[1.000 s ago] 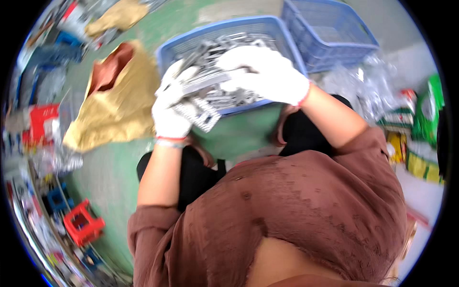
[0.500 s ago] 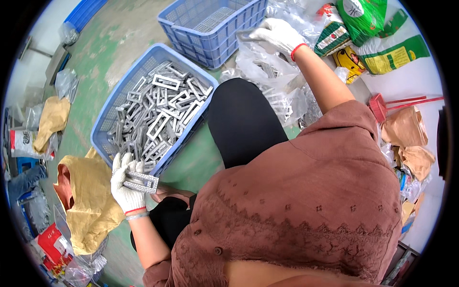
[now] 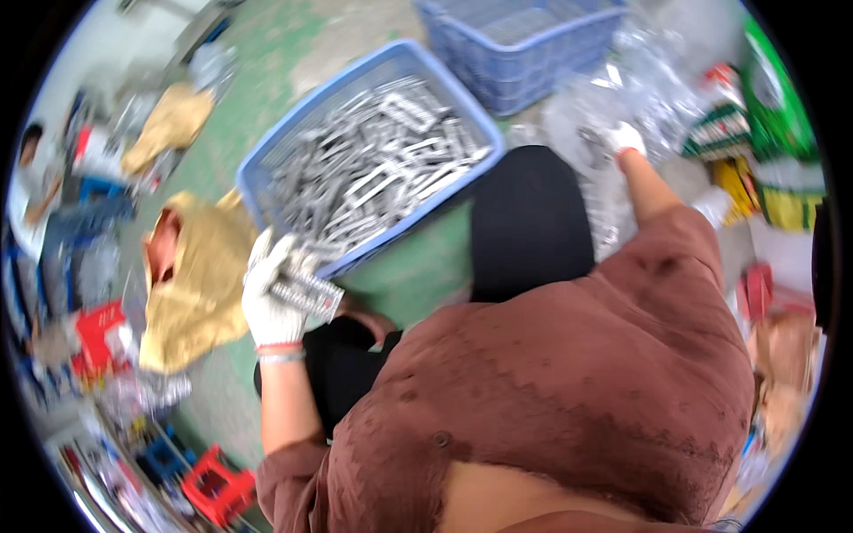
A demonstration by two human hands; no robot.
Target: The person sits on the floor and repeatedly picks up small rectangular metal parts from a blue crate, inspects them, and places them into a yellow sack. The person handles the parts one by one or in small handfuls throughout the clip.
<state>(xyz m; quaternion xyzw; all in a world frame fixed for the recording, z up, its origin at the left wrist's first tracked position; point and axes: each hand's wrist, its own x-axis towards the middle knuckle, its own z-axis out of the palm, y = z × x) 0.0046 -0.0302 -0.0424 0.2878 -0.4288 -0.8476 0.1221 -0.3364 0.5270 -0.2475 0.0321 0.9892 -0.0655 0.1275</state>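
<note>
My left hand [image 3: 274,298], in a white knit glove with a red cuff edge, is closed around a grey slotted metal piece [image 3: 311,298] at the near left corner of a blue plastic crate [image 3: 251,182]. That crate holds a heap of similar grey rectangular metal frames [image 3: 378,169]. Off to the right, my gloved right hand [image 3: 627,139] is at a clear plastic bag [image 3: 569,111] beyond my knee. A blurred grey shape lies by its fingers. Motion blur hides whether the fingers grip it.
A second blue crate [image 3: 533,62] stands behind the first. A tan sack [image 3: 191,298] lies left of my left hand. Coloured bags [image 3: 777,89] and a red dustpan [image 3: 757,289] are at the right. A red stool [image 3: 216,484] stands lower left; a person [image 3: 37,191] sits far left.
The view has swung left, so the crates appear farther right. My right hand has come nearer and lower over the plastic bag. My left hand still holds the metal piece.
</note>
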